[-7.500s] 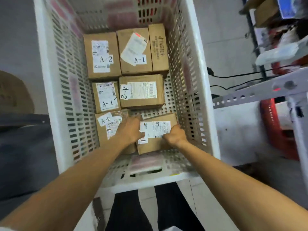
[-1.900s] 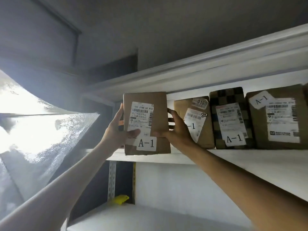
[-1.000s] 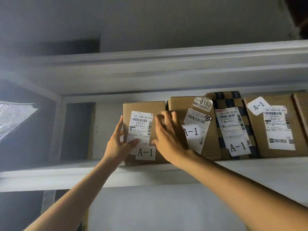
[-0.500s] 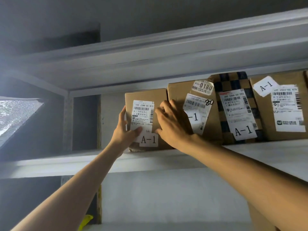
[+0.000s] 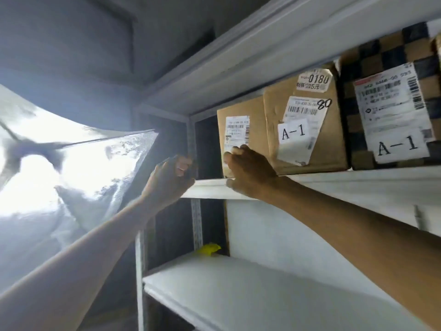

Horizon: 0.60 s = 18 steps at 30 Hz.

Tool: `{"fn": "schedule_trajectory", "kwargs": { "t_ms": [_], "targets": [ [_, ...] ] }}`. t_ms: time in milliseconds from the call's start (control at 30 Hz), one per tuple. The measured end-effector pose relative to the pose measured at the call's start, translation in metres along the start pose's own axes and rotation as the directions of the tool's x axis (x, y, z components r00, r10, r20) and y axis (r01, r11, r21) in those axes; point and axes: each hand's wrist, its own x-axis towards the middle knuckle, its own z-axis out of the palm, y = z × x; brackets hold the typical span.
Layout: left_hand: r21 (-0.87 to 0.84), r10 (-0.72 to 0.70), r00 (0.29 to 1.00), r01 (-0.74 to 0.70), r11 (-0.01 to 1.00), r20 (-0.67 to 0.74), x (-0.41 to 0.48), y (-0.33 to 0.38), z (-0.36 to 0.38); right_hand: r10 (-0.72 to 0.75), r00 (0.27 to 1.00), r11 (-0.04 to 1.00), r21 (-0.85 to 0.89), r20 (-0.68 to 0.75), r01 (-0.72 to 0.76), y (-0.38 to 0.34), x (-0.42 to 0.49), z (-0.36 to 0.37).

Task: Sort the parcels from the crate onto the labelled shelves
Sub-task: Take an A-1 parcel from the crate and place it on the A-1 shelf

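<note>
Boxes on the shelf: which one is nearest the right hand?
The leftmost box, at the left end of the shelf; the right hand covers its lower front. The 0180-sticker box and the checkered box sit further right.

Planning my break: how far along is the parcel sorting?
Done: the plain brown cardboard parcel stands on the white upper shelf beside the creased brown box labelled A-1. In hand: the right hand is at its lower front; the left hand is off it. Left: unclear, the crate is out of view.
</note>
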Motion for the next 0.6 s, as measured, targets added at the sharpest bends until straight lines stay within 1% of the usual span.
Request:
{"fn": "schedule_trajectory", "kwargs": {
  "t_ms": [100,200,333,400,500,567,600],
  "targets": [
    [0.194,-0.068,0.998,0.065,0.979,0.007,-0.047,0.001,-0.033,-0.029,0.998,0.984,0.176,0.062,0.018,-0.02,-0.018,0.004],
    [0.408,-0.115,0.993,0.091,0.908,0.034,-0.092,0.013,-0.064,-0.097,0.986,0.954,0.296,0.136,0.053,-0.04,-0.034,0.0],
    [0.528,-0.286,0.958,0.247,0.812,-0.01,-0.147,0.02,-0.116,-0.205,0.97,0.899,0.417,0.13,0.134,-0.079,-0.046,-0.013],
    [0.599,-0.33,0.943,0.281,0.75,-0.028,-0.174,0.022,-0.144,-0.274,0.953,0.865,0.467,0.13,0.185,-0.107,-0.051,-0.02],
    [0.654,-0.408,0.907,0.372,0.658,-0.105,-0.225,0.033,-0.19,-0.406,0.906,0.777,0.566,0.119,0.274,-0.162,-0.064,-0.033],
    [0.68,-0.468,0.872,0.43,0.595,-0.142,-0.261,0.041,-0.219,-0.493,0.866,0.687,0.648,0.081,0.331,-0.2,-0.077,-0.043],
    [0.688,-0.507,0.844,0.473,0.551,-0.174,-0.285,0.047,-0.234,-0.537,0.841,0.63,0.692,0.062,0.352,-0.223,-0.087,-0.051]
  ]
}}
